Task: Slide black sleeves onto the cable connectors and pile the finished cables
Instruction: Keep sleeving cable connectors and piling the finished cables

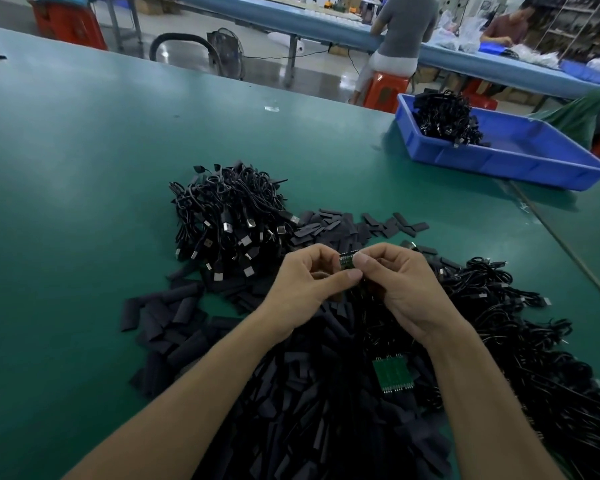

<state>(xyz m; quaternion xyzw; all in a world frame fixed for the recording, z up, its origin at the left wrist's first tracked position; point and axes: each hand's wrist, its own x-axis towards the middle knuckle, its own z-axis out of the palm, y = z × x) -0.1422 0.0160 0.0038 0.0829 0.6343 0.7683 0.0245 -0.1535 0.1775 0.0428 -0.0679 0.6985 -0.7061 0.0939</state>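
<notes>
My left hand (pixel 303 284) and my right hand (pixel 400 285) meet over the middle of the green table, both pinching a small green circuit-board connector (pixel 346 262) between fingertips. Whether a sleeve sits on it is hidden by my fingers. Loose black sleeves (pixel 174 327) lie scattered under and left of my hands. A pile of black cables with metal plugs (pixel 229 220) lies behind my left hand. A heap of tangled black cables (pixel 520 327) lies to the right. Another green board strip (pixel 394 374) rests on the sleeves between my forearms.
A blue plastic bin (pixel 520 157) holding more black cables stands at the back right of the green table (pixel 66 168). Beyond the table's far edge are a fan, red stools, and people seated at a long blue bench.
</notes>
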